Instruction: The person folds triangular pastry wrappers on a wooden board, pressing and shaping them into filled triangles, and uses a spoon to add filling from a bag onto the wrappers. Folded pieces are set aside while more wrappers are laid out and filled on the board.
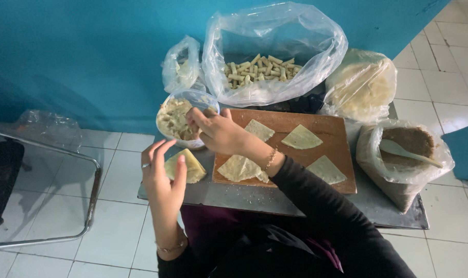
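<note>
— Cupping a folded pastry wrapper (185, 166), the left hand (162, 177) curls loosely round it beside the wooden board (337, 128).

— And the right hand (218, 133)?

— Fingertips pinched in the filling tub (178, 119), seemingly on filling; the cone lies just below-left, mouth unclear.

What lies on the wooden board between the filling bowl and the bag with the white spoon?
In the head view, triangular dough wrappers lie on the brown wooden board, between the clear plastic filling bowl and the spoon bag.
</note>
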`<state>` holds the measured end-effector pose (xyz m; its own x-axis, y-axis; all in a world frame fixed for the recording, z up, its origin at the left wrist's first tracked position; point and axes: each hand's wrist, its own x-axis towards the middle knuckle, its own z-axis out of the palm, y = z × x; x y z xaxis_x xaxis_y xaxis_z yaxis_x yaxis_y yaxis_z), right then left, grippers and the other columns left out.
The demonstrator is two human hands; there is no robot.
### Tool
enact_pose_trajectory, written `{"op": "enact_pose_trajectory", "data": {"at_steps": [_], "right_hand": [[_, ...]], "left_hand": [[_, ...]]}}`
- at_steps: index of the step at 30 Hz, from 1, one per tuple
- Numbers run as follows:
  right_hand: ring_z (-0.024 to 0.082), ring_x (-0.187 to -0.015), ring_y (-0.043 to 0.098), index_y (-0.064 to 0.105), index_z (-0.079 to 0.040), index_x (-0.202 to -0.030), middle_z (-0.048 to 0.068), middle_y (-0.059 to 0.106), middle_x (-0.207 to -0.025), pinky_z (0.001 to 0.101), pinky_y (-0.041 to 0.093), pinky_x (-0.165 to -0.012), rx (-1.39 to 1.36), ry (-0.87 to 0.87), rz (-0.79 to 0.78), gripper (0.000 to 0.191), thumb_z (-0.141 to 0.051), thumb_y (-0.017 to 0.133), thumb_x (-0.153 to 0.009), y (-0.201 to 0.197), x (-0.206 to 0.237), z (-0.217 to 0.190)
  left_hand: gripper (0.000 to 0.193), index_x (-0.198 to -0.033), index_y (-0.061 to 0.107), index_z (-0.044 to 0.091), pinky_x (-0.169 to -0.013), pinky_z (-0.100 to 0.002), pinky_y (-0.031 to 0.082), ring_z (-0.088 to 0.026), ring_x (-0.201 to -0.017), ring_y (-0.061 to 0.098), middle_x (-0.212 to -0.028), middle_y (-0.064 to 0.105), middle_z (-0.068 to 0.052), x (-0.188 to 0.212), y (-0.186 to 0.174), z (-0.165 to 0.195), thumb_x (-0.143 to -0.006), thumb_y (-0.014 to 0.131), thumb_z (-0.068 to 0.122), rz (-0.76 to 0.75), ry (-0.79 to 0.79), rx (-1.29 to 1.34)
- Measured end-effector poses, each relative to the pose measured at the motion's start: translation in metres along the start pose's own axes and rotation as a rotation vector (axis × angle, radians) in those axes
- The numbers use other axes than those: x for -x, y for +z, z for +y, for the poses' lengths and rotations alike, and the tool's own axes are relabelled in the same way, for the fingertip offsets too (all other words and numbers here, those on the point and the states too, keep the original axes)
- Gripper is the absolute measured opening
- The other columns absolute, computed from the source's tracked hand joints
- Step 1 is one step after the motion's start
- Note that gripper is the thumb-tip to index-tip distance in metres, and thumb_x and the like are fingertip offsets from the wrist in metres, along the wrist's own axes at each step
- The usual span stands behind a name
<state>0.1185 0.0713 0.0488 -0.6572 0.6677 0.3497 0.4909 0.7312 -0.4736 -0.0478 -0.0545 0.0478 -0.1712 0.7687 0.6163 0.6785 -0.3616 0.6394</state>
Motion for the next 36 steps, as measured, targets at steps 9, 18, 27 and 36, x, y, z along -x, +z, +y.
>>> {"op": "enact_pose_trajectory", "data": {"at_steps": [9, 18, 27, 36], "right_hand": [[0.024, -0.129, 0.063, 0.045, -0.015, -0.131, 0.008, 0.074, -0.124, 0.0434, 0.036, -0.117, -0.367, 0.071, -0.122, 0.026, -0.009, 0.052, -0.107, -0.035, 0.083, 0.039], [0.026, -0.133, 0.057, 0.027, -0.009, -0.147, 0.005, 0.066, -0.141, 0.0496, 0.048, -0.092, -0.074, 0.278, -0.178, 0.058, -0.006, 0.051, -0.094, -0.020, 0.132, 0.027], [0.022, -0.115, 0.053, 0.042, -0.011, -0.142, 0.002, 0.054, -0.149, 0.0571, 0.043, -0.091, 0.887, -0.019, -0.157, 0.062, -0.036, 0.062, -0.089, -0.011, 0.143, -0.019], [0.018, -0.141, 0.038, 0.037, -0.014, -0.153, 0.000, 0.043, -0.155, 0.0682, 0.034, -0.098, 0.656, 0.108, -0.273, 0.067, -0.025, 0.060, -0.090, -0.031, 0.142, -0.005]], "left_hand": [[0.018, -0.108, 0.075, 0.015, -0.087, -0.039, 0.053, -0.027, -0.103, 0.067, -0.114, 0.071, -0.004, -0.013, -0.016, 0.001, -0.093, 0.072, 0.024, -0.602, 0.089, -0.080], [0.047, -0.133, 0.068, 0.021, -0.110, -0.059, 0.029, -0.031, -0.135, 0.050, -0.138, 0.062, -0.010, 0.037, 0.054, -0.006, -0.088, 0.072, 0.035, -0.495, 0.498, -0.120], [0.038, -0.126, 0.069, 0.019, -0.113, -0.058, 0.030, -0.028, -0.137, 0.050, -0.141, 0.063, -0.009, 0.053, 0.067, -0.022, -0.093, 0.067, 0.038, -0.405, 0.517, -0.183], [0.033, -0.125, 0.073, 0.021, -0.114, -0.057, 0.030, -0.028, -0.132, 0.055, -0.138, 0.064, -0.010, 0.057, 0.069, -0.022, -0.095, 0.068, 0.032, -0.329, 0.524, -0.146]]}}
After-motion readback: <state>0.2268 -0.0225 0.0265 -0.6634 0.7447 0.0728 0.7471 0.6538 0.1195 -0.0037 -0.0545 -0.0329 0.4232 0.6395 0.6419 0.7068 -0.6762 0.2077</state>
